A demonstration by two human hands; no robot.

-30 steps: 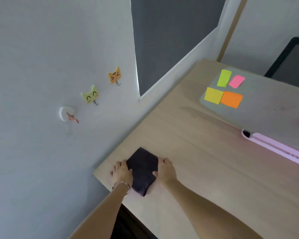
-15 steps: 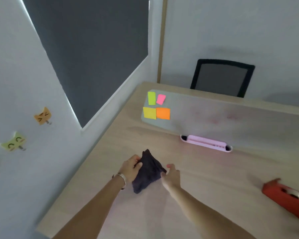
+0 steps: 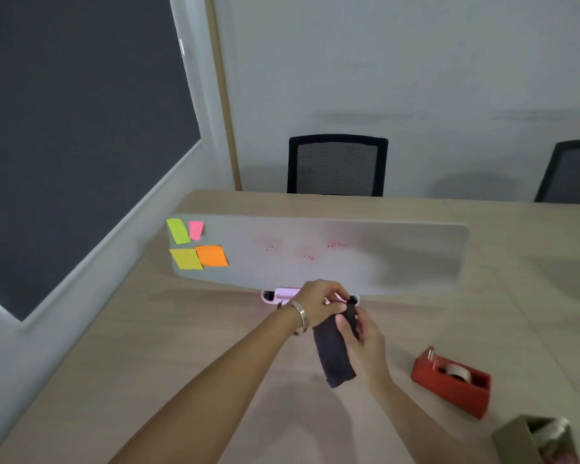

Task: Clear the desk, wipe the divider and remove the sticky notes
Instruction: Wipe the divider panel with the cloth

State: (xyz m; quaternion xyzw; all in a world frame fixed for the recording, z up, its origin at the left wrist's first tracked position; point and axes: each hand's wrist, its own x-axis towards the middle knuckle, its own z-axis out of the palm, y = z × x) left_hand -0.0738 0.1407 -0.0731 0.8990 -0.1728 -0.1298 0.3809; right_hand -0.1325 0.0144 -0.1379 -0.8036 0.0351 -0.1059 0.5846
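Wiping step: dark cloth (image 3: 334, 351) is held in both grips, left hand (image 3: 317, 301) and right hand (image 3: 362, 343), just before the divider (image 3: 365, 256).
Next: cloth should be pressed onto the red smudges (image 3: 307, 251).

Before me: light wooden desk (image 3: 168, 356). Standing on it, a frosted divider (image 3: 365, 259) in a pink base (image 3: 280, 294). At my right, a red tape dispenser (image 3: 451, 380); near corner, a tan box (image 3: 529, 437), contents possibly tape.
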